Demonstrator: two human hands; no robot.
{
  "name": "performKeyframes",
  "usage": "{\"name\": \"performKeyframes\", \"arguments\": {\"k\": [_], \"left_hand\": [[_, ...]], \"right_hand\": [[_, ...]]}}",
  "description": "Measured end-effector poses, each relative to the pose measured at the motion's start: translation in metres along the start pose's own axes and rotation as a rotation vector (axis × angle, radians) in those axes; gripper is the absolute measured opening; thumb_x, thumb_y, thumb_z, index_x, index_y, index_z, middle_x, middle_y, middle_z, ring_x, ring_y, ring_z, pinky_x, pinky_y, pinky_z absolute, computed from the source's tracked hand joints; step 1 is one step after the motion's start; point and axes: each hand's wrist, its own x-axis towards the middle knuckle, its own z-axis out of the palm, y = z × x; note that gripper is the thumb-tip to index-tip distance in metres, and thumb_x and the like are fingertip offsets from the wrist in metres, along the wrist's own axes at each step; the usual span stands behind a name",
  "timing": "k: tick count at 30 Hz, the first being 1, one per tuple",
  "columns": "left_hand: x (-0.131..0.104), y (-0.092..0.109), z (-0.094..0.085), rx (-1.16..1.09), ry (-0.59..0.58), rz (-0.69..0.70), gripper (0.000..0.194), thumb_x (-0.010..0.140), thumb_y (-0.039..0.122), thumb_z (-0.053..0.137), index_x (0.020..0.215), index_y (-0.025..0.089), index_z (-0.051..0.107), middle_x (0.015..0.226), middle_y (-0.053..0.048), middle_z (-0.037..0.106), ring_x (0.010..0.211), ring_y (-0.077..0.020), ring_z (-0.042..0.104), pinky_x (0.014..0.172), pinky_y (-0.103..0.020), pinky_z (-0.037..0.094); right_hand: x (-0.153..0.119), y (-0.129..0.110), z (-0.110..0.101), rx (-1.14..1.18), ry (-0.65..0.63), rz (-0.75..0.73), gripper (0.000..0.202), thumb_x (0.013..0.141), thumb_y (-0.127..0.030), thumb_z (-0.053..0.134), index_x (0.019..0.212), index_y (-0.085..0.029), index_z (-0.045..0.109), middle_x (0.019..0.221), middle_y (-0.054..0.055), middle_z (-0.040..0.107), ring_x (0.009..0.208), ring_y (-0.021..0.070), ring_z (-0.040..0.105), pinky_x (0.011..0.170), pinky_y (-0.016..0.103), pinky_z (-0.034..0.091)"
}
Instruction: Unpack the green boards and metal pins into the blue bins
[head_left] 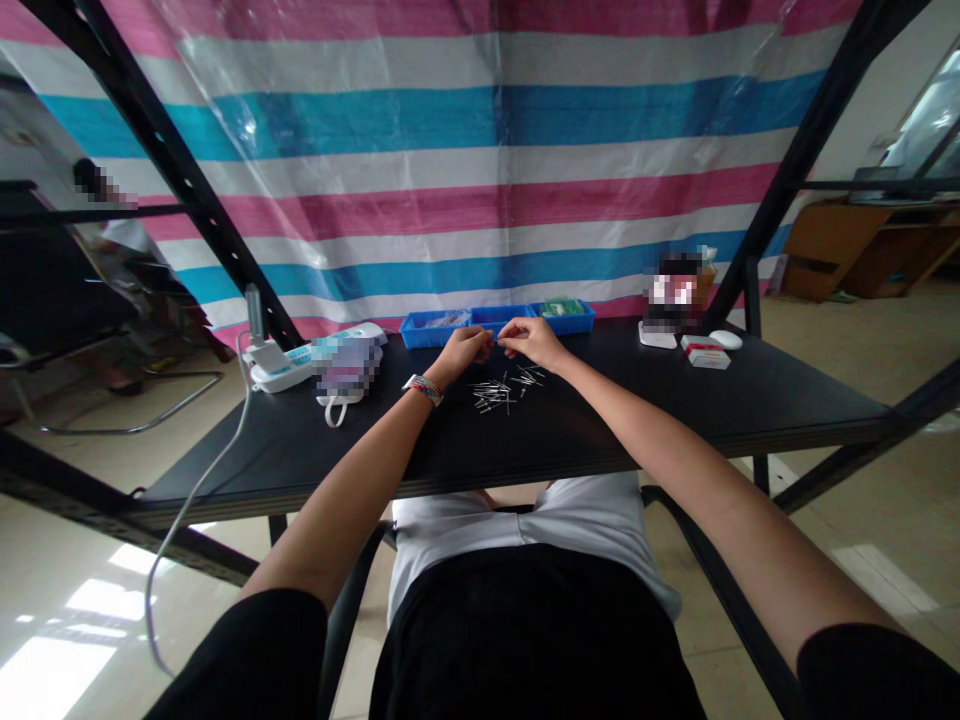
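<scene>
My left hand [465, 350] and my right hand [534, 341] meet fingertip to fingertip just in front of a blue compartment tray [420, 337]. Both are closed in a pinch, and whatever lies between the fingers is too small to make out. Below them on the black table [585, 430] lie thin, whitish, stick-like pieces in a larger loose pile [491, 394] and a smaller one [529, 377]. The tray's left compartment holds clear or pale small items [448, 319], and its right one green items [562, 307]. My hands partly hide the middle compartment.
On the left are a white power strip [285, 375] with a hanging cable [199, 480] and a purple-grey pouch [351, 368]. At the right stand a red-and-white box [705, 352], a white rounded object [726, 340] and a bottle [706, 275]. Dark metal posts frame the table; a person sits far left.
</scene>
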Motion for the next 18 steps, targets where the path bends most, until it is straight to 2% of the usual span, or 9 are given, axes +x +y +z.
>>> {"name": "performKeyframes", "arguments": {"k": [4,8,13,18], "left_hand": [[0.0,0.0,-0.001,-0.005,0.005,0.008,0.035,0.094,0.039,0.075,0.07,0.017,0.06,0.063,-0.002,0.06,0.058,-0.0129,0.06,0.059,-0.025,0.05],[-0.001,0.0,0.0,-0.016,0.031,0.039,0.036,0.094,0.04,0.076,0.071,0.017,0.06,0.063,0.0,0.057,0.059,-0.0124,0.061,0.059,-0.024,0.05],[-0.001,-0.003,-0.002,-0.04,0.044,0.064,0.035,0.09,0.041,0.081,0.074,0.018,0.06,0.068,0.0,0.062,0.062,-0.0119,0.061,0.062,-0.024,0.05],[-0.004,-0.002,-0.002,-0.033,0.035,0.106,0.034,0.088,0.041,0.084,0.077,0.018,0.061,0.07,-0.001,0.064,0.063,-0.0116,0.059,0.064,-0.024,0.049]], "right_hand": [[0.0,-0.003,0.001,0.008,0.043,0.003,0.038,0.069,-0.045,0.1,0.08,-0.019,0.074,0.071,0.002,0.073,0.063,0.0179,0.071,0.06,0.03,0.063],[0.001,-0.004,0.004,0.028,0.043,0.062,0.038,0.068,-0.043,0.101,0.079,-0.019,0.073,0.069,0.001,0.072,0.056,0.0147,0.066,0.054,0.027,0.059],[0.001,-0.001,0.004,0.079,0.077,0.164,0.026,0.081,-0.037,0.09,0.08,-0.019,0.071,0.07,0.0,0.071,0.053,0.0115,0.062,0.049,0.022,0.053],[-0.003,0.006,0.0,0.0,0.07,0.114,0.026,0.086,-0.037,0.085,0.078,-0.02,0.068,0.066,0.0,0.069,0.049,0.0109,0.058,0.044,0.021,0.045]]}}
